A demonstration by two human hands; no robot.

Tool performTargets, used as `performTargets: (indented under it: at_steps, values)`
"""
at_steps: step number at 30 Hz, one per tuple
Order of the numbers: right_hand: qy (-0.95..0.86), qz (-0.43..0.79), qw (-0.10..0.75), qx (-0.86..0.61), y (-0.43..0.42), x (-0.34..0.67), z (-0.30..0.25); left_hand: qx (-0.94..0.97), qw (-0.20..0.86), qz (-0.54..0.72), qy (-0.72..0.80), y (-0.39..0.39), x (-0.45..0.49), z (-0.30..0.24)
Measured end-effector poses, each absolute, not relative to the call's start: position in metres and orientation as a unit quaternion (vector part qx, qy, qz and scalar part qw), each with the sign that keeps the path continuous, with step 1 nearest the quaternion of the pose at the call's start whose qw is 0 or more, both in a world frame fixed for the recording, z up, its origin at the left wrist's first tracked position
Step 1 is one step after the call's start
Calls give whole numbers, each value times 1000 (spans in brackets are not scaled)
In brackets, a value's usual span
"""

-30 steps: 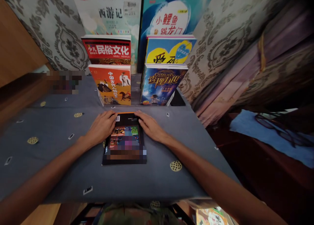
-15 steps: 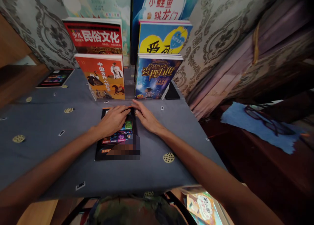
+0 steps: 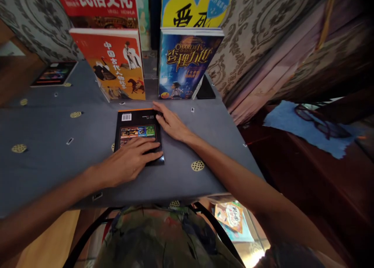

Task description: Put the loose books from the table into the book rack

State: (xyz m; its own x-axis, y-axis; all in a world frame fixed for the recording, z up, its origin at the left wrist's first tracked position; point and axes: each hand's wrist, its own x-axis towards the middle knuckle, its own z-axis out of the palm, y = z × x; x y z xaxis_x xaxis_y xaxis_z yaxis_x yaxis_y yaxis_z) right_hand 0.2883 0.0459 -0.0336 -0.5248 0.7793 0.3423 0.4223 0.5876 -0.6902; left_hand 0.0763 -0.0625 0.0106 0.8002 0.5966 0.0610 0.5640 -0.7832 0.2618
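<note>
Loosely open, the left hand (image 3: 136,155) lies flat across the black book's (image 3: 136,121) near half; the right hand (image 3: 173,124), slack too, touches its far-right corner.
Its long axis runs outward, barcode (image 3: 126,117) end toward the standing books (image 3: 118,65); tablecloth (image 3: 217,131) lies open rightward, narrow ahead.

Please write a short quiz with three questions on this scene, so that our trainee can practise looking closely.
1. Which hand lies across the black book, left or right?
2. True or false: the glasses rest on a blue cloth.
3. Fill the gap: in the picture, the dark-blue book stands to the ___ of the orange book.

Key: 1. the left hand; 2. true; 3. right.
</note>
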Motion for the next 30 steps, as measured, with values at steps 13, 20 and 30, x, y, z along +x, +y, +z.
performTargets:
  at_steps: [13, 20, 30]
  values:
    - [-869, 183, 259, -380, 37, 283, -38, 929, 61, 101, 349, -115, 21, 5]
    - [-873, 185, 268, -364, 46, 284, -36, 887, -5, 181, 425, -130, 7, 0]
    - [-857, 143, 222, -443, 41, 276, -25, 851, -156, 125, 486, -117, 24, 6]
